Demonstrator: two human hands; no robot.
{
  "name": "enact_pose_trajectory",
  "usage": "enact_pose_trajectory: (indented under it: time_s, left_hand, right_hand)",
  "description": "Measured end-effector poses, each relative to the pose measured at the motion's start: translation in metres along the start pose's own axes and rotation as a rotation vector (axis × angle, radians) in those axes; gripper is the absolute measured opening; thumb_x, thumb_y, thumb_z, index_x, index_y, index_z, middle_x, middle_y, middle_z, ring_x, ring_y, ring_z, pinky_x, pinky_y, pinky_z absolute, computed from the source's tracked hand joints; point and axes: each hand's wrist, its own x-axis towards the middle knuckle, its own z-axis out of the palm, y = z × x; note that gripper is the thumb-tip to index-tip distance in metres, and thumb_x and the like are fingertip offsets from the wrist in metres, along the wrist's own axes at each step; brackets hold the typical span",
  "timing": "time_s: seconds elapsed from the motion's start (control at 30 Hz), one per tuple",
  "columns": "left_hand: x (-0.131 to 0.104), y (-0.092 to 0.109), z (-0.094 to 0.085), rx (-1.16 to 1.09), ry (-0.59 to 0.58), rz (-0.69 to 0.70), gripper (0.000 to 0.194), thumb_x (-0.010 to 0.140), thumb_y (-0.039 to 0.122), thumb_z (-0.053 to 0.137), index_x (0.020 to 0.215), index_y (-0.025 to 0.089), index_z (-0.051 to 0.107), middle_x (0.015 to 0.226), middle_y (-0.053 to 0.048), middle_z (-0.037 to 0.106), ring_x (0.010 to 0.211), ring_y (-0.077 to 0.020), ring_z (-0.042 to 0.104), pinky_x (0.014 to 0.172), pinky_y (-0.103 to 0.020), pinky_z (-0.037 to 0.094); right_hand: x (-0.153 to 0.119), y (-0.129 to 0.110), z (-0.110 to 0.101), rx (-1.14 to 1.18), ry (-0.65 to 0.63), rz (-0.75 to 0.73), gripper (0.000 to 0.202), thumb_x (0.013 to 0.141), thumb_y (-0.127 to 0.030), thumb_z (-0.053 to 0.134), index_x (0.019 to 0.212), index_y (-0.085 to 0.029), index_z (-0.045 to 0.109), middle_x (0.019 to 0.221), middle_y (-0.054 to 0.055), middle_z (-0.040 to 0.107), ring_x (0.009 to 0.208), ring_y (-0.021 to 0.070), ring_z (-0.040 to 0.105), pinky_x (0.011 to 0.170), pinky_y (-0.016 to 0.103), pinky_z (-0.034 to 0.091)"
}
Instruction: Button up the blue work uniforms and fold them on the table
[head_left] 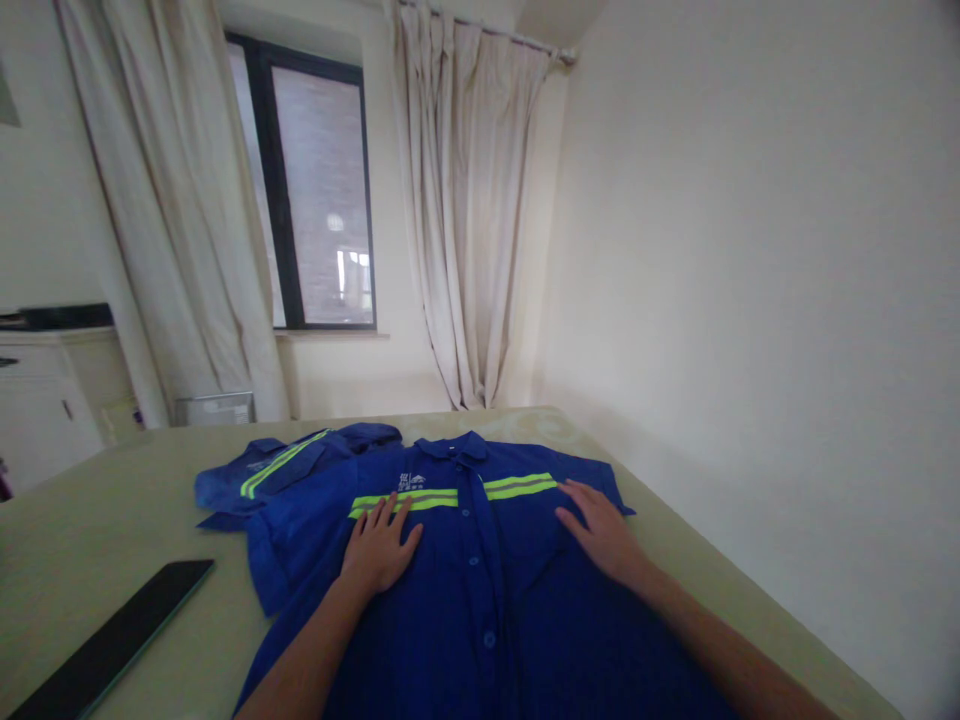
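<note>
Blue short-sleeved work shirt lies front up under both hands, collar beyond them, button placket running between. Left hand is palm down, fingers spread, tips on the yellow-green reflective stripe; right hand rests at the outer end of the other stripe section. Both are open, no grip seen; flat contact on either side of the chest probably keeps the cloth spread and steady. The pale green covered surface supports it; bed or table, can't tell. Second blue striped shirt is bunched beyond and left of the left hand, beside the first, likely just set aside there. Black flat device lies left of the left hand, off the cloth. Writing: white chest logo just past the left fingertips, character-like marks plus a peaked emblem, too small to read; collar tag and second shirt's print also illegible. No brand readable.
</note>
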Motion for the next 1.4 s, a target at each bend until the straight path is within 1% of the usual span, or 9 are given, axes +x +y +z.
enact_pose_trajectory:
  time_s: [0.07,0.17,0.37,0.6,0.77,0.97,1.13,1.27,1.4]
  left_hand:
    - [0.002,-0.003,0.001,0.006,-0.015,0.013,0.074,0.097,0.065,0.028,0.157,0.024,0.036,0.167,-0.01,0.026,0.155,-0.0319,0.023,0.124,-0.053,0.017]
    - [0.007,-0.007,0.002,0.015,-0.011,0.021,0.074,0.097,0.066,0.027,0.158,0.025,0.035,0.168,-0.009,0.025,0.155,-0.0318,0.022,0.124,-0.053,0.017]
    - [0.017,-0.007,0.005,0.022,0.032,-0.005,0.07,0.098,0.063,0.03,0.157,0.026,0.038,0.167,-0.008,0.028,0.154,-0.0318,0.026,0.123,-0.052,0.019]
    - [0.019,0.005,-0.006,0.034,0.1,-0.022,0.056,0.101,0.046,0.036,0.149,0.021,0.05,0.159,-0.011,0.045,0.146,-0.0328,0.039,0.12,-0.052,0.028]
    - [-0.026,0.039,-0.009,0.016,0.055,0.039,0.057,0.094,0.013,0.031,0.144,0.02,0.056,0.153,-0.009,0.053,0.138,-0.0267,0.051,0.115,-0.046,0.038]
    - [-0.104,0.094,0.013,-0.185,0.002,0.263,0.065,0.099,0.054,0.036,0.159,0.029,0.033,0.166,-0.003,0.031,0.152,-0.0329,0.03,0.126,-0.056,0.02]
    - [-0.102,0.104,0.007,-0.175,-0.004,0.26,0.068,0.099,0.062,0.031,0.16,0.031,0.027,0.168,-0.001,0.026,0.154,-0.0311,0.025,0.127,-0.056,0.019]
    - [-0.074,0.097,0.001,-0.188,0.004,0.296,0.066,0.1,0.061,0.032,0.157,0.028,0.037,0.165,-0.004,0.035,0.152,-0.0295,0.03,0.126,-0.056,0.022]
    - [-0.051,0.095,0.002,-0.188,0.085,0.286,0.052,0.102,0.042,0.036,0.15,0.025,0.049,0.158,-0.004,0.048,0.148,-0.0269,0.039,0.124,-0.053,0.028]
  right_hand:
    - [0.0,-0.04,0.027,-0.029,-0.154,-0.131,0.059,0.097,-0.059,0.048,0.149,-0.03,0.05,0.159,0.007,0.043,0.147,0.0259,0.037,0.122,0.045,0.024]
    - [0.009,-0.081,0.062,-0.008,-0.312,-0.121,0.067,0.1,-0.068,0.035,0.153,-0.028,0.045,0.163,0.009,0.037,0.151,0.0275,0.031,0.122,0.049,0.021]
    - [0.049,-0.128,0.105,0.119,-0.374,-0.17,0.073,0.101,-0.071,0.024,0.155,-0.025,0.042,0.159,0.011,0.043,0.148,0.0262,0.036,0.121,0.048,0.022]
    - [0.072,-0.139,0.134,0.047,-0.348,-0.255,0.076,0.1,-0.072,0.026,0.158,-0.025,0.034,0.167,0.008,0.026,0.154,0.0228,0.021,0.124,0.044,0.013]
    - [0.09,-0.131,0.139,0.025,-0.367,-0.262,0.073,0.101,-0.069,0.025,0.159,-0.026,0.031,0.167,0.006,0.027,0.154,0.0216,0.021,0.124,0.043,0.014]
    - [0.104,-0.128,0.14,0.032,-0.15,-0.24,0.057,0.106,-0.052,0.033,0.15,-0.02,0.049,0.152,0.011,0.052,0.141,0.0243,0.045,0.118,0.041,0.028]
    - [0.098,-0.134,0.121,0.114,0.137,-0.269,0.04,0.105,-0.033,0.036,0.124,-0.017,0.068,0.121,0.013,0.071,0.119,0.0276,0.059,0.108,0.042,0.04]
    - [0.056,-0.136,0.085,0.264,-0.091,-0.361,0.034,0.102,-0.029,0.042,0.117,-0.021,0.072,0.118,0.009,0.073,0.112,0.0231,0.064,0.103,0.037,0.045]
    - [-0.03,-0.11,0.035,0.196,-0.346,-0.345,0.053,0.096,-0.045,0.058,0.146,-0.028,0.054,0.152,0.007,0.053,0.138,0.0276,0.049,0.117,0.044,0.035]
